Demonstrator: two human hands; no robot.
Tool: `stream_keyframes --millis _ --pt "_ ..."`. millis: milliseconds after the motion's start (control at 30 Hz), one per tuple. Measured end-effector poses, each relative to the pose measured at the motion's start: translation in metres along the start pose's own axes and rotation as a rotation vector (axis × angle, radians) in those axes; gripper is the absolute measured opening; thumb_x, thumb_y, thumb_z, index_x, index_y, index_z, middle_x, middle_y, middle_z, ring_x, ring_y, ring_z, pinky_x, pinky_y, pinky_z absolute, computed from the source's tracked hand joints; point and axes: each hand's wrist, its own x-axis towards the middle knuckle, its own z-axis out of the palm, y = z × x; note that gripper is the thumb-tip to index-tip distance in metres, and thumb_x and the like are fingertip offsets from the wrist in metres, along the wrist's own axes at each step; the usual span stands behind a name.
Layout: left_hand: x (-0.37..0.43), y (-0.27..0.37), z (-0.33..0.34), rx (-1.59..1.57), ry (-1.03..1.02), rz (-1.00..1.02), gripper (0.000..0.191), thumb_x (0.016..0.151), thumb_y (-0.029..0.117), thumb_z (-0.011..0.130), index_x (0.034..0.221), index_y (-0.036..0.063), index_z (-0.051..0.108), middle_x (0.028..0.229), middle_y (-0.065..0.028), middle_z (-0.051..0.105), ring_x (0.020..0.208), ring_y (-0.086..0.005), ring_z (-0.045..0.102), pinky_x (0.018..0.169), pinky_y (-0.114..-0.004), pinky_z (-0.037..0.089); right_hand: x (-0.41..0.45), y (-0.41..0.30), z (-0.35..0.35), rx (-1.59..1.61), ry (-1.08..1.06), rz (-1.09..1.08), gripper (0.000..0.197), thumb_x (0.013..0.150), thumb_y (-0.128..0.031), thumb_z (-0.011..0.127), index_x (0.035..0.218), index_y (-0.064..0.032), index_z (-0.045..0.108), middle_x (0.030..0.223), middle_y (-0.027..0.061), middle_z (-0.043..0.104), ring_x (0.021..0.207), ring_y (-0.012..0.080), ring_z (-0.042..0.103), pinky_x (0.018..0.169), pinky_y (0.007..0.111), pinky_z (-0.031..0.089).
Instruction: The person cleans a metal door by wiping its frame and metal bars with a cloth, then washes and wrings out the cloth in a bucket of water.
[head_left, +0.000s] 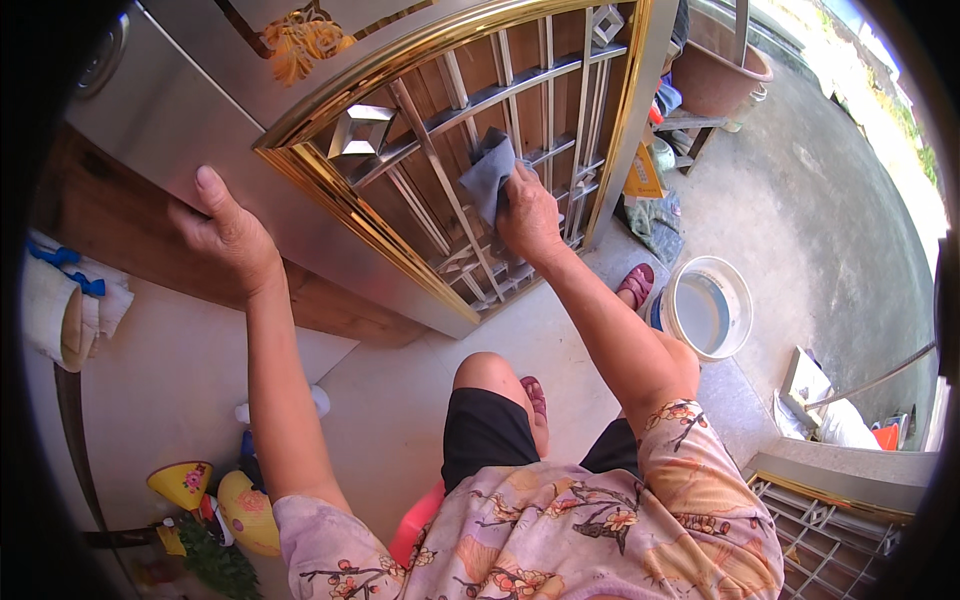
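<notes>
My right hand (531, 214) holds a folded grey-blue cloth (491, 169) against the metal bars of a door's lattice panel (442, 116). Silvery bars and diamond-shaped ornaments fill this panel, and a shiny gold-coloured frame (390, 232) surrounds it. Brown wood-like material shows behind the bars. My left hand (225, 232) is at the edge of the silver metal door (300, 259), thumb raised and fingers partly hidden behind that edge; it holds no cloth or tool that I can see. A white bucket (709, 307) of cloudy water stands on the floor to the right of my knees.
Near the bucket is a sandalled foot (636, 285). A large reddish-brown tub (712, 67) rests by a low wooden stand (690, 139) beyond the door. Pink plastic (416, 521) shows beneath me. Yellow hats (247, 514) lie lower left; another lattice panel (825, 536) is lower right.
</notes>
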Motion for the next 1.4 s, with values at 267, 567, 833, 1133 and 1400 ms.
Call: stream_keyframes --millis 267,567,833,1133,1400 --pt "0.0 -0.001 0.005 0.007 -0.006 0.062 0.054 0.093 0.041 0.058 0.11 -0.0099 0.049 0.103 -0.0177 0.061 0.092 -0.0232 0.06 0.081 -0.032 0.05 -0.023 -0.015 -0.007 0.146 0.167 -0.128 0.03 0.066 0.007 0.059 0.092 -0.0048 0.065 0.095 0.0149 0.063 0.092 0.0363 0.06 0.079 0.042 0.049" --pt "0.0 -0.006 -0.005 0.027 0.013 0.055 0.052 0.094 0.041 0.057 0.11 -0.0091 0.052 0.103 -0.0171 0.062 0.091 -0.0231 0.061 0.08 -0.032 0.051 0.01 -0.076 -0.001 1.344 -0.119 0.795 0.021 0.081 0.007 0.052 0.101 0.0041 0.059 0.087 0.0073 0.065 0.077 0.0142 0.063 0.071 0.029 0.052" --pt "-0.001 -0.007 0.003 -0.008 0.001 0.033 0.052 0.094 0.038 0.056 0.114 -0.0092 0.05 0.106 -0.0174 0.061 0.094 -0.0237 0.06 0.082 -0.032 0.05 -0.007 -0.017 0.0 -0.046 -0.202 -0.208 0.027 0.067 -0.003 0.061 0.094 -0.0046 0.057 0.104 0.0128 0.061 0.095 0.0341 0.057 0.076 0.041 0.051" --pt "-0.002 -0.003 0.001 0.039 0.0 0.02 0.054 0.094 0.039 0.054 0.118 -0.0083 0.051 0.111 -0.0202 0.06 0.098 -0.0279 0.06 0.086 -0.036 0.049 0.016 0.035 -0.047 -0.115 0.077 -0.119 0.028 0.066 0.004 0.058 0.093 -0.0008 0.059 0.103 0.0157 0.06 0.096 0.0379 0.057 0.083 0.043 0.048" --pt "-0.002 -0.001 -0.002 0.095 -0.034 0.054 0.053 0.095 0.037 0.055 0.117 -0.01 0.047 0.109 -0.0204 0.059 0.097 -0.026 0.059 0.084 -0.034 0.049 -0.002 0.018 -0.021 0.058 0.143 -0.117 0.023 0.07 0.005 0.055 0.093 -0.0013 0.059 0.104 0.02 0.056 0.089 0.0423 0.057 0.076 0.045 0.049"
